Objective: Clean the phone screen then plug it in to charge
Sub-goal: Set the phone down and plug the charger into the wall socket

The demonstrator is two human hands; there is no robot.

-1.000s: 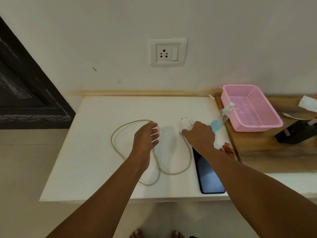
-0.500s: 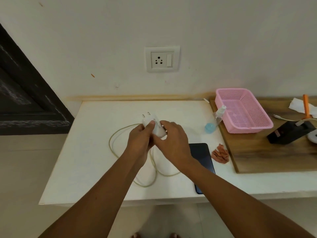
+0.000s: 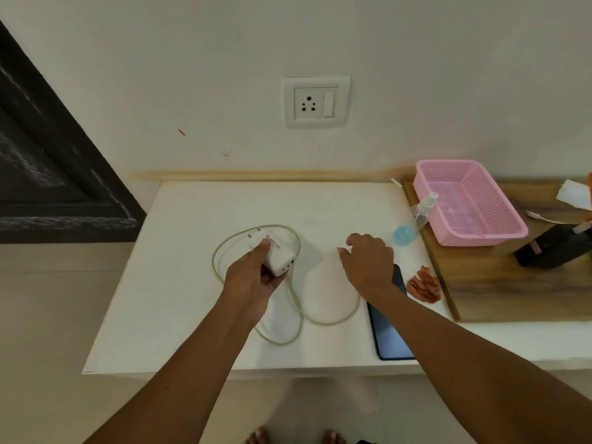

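My left hand (image 3: 251,282) grips a white charger adapter (image 3: 276,256) just above the white table (image 3: 179,315), its two pins pointing up and left. A pale green cable (image 3: 296,330) lies in loops on the table around that hand. My right hand (image 3: 368,264) pinches the cable's end (image 3: 339,249) close to the tabletop. The dark blue phone (image 3: 389,338) lies screen up at the table's front right, partly hidden under my right wrist and forearm. A wall socket (image 3: 315,102) with a switch is on the wall above the table.
A crumpled orange cloth (image 3: 424,285) lies right of the phone. A spray bottle (image 3: 413,224) with blue liquid leans beside a pink basket (image 3: 471,203) on a wooden board (image 3: 512,290). A black object (image 3: 551,251) sits at the right edge.
The adapter passed from my right hand into my left hand. My right hand then moved right and took the cable's end near the phone.
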